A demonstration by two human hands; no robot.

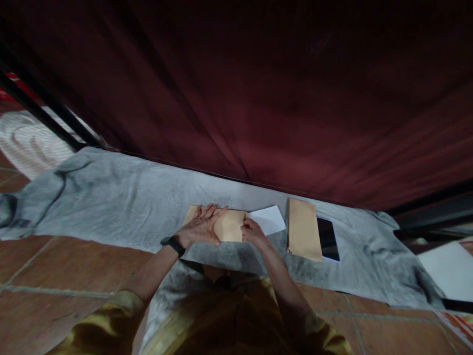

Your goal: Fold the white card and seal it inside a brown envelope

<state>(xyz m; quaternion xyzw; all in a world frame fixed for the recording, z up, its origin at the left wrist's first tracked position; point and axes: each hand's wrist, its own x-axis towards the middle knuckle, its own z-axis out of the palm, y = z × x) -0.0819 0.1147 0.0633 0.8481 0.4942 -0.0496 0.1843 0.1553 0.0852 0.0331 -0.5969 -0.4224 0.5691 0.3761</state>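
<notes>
Pressing flat on a brown paper envelope (229,226), the left hand (201,226) has its fingers spread and its palm down, gripping nothing. The right hand (252,230), apart from it, has its fingers curled and closed on the envelope's right end. A dark wristwatch (173,245) circles the left wrist, and shiny gold sleeves (99,320) cover the upper arms.

The envelope lies on a long grey cloth (121,202), around the middle of its length and between its far and near edges. From the envelope's right end a white sheet of paper (269,220) extends toward the right, slightly askew; whether its left end sits inside or beneath the envelope, I cannot tell.

Farther right on the cloth, just beside the sheet, a second brown envelope (303,230) reaches from near the far edge toward the near edge. A dark-screened phone (328,239) lies against its right side.

Along the cloth's far edge hangs a dark red curtain (236,123). Terracotta tiles (77,264) show past the near edge. Beyond the cloth's left end lies pale striped fabric (33,140); at its right end, a white flat object (449,268).
</notes>
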